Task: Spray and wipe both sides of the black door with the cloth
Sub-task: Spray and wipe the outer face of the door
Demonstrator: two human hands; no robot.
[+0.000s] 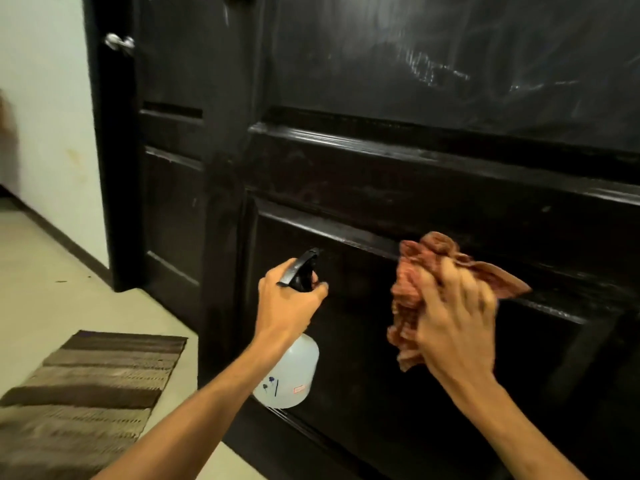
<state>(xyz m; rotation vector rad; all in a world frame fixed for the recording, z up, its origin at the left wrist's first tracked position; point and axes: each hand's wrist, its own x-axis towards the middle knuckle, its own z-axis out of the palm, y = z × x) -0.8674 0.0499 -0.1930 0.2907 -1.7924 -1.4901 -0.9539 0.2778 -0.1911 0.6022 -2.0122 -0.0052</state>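
From the head camera, my left hand (289,299) was curled round the neck of the spray bottle (289,372), finger at the black trigger, nozzle aimed at the lower panel of the black door (398,174); the pale bottle looked light but probably slick, so the neck seemed the sure hold. My right hand (457,327) pressed the bunched reddish cloth (415,271) against that panel's upper moulding, blurred; the cloth looked soft and limp, best gripped as a wad, the door rigid and glossy.

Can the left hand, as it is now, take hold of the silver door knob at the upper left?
Probably not: the left hand grips the spray bottle low by the black door, and the knob sits far above it.
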